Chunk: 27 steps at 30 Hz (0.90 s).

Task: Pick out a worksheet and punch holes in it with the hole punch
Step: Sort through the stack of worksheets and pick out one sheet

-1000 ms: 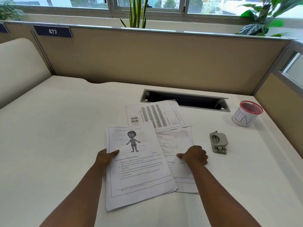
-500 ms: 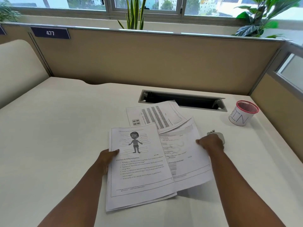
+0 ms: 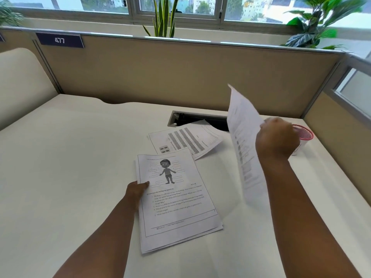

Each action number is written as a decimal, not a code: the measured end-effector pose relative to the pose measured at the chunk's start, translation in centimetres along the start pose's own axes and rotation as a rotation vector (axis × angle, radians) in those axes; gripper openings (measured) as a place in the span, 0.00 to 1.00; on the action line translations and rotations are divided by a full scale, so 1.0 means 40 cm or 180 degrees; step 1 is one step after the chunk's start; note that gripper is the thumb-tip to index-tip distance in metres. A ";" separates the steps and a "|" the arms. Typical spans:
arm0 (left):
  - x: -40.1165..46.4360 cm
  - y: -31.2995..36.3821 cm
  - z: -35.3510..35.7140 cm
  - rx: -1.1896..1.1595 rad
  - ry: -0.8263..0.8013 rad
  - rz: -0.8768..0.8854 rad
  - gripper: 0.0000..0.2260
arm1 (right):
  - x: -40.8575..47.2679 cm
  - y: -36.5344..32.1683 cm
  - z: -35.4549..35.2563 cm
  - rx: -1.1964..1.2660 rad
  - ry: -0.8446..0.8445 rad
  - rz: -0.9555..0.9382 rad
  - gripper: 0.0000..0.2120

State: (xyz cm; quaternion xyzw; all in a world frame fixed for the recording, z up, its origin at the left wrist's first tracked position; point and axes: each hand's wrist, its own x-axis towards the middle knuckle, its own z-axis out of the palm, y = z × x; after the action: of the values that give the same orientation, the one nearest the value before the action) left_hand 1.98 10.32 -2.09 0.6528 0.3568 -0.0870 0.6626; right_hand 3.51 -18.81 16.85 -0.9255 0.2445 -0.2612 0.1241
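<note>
Right hand (image 3: 278, 138) raised above the desk (image 3: 70, 167), fingers pinched on the right edge of a single worksheet (image 3: 244, 145), lifted clear and turned nearly edge-on, printed face to the left, top corner high against the beige partition (image 3: 180, 77). Somewhat blurred, print unreadable.

Left hand (image 3: 136, 190) flat at the near left of the pile, thumb pressed on the left margin of a stapled-looking stack of sheets (image 3: 176, 199), top page with a cartoon child figure and numbered questions. Stack resting on the desk, slightly fanned at the near edge.

Farther back, another printed sheet (image 3: 184, 140) with grey striped columns, lying flat, its far right corner overhanging a dark cable slot (image 3: 196, 119) set in the desk.

Pink mesh cup (image 3: 304, 133) at the far right, mostly hidden behind the right hand. Hole punch nowhere visible; raised sheet and right forearm cover the desk area to the right of the stack.

Beyond the partition: number plate 477 (image 3: 59, 40) at far left, upright plant (image 3: 162, 17) at centre, leafy plant (image 3: 313, 27) at far right, windows behind.
</note>
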 end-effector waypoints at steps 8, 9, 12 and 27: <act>-0.019 0.011 -0.011 -0.0090 -0.0252 -0.0196 0.17 | -0.008 -0.059 -0.025 0.1151 0.0298 -0.0382 0.12; -0.022 0.013 -0.012 -0.0140 -0.0283 -0.0222 0.17 | -0.009 -0.061 -0.015 0.1299 0.0191 -0.0306 0.12; -0.017 0.015 -0.016 -0.0372 -0.0332 -0.0284 0.22 | -0.011 -0.051 0.037 0.1744 -0.0355 0.0081 0.12; 0.010 0.031 -0.032 -0.0429 -0.0446 -0.0474 0.41 | -0.186 0.040 0.401 0.2141 -0.2790 0.1084 0.17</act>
State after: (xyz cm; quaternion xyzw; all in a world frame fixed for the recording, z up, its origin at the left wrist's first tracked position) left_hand 2.53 11.80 -1.21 0.5707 0.3621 -0.1572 0.7200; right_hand 6.08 -14.67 -0.23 -0.8046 0.2193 0.1068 0.5415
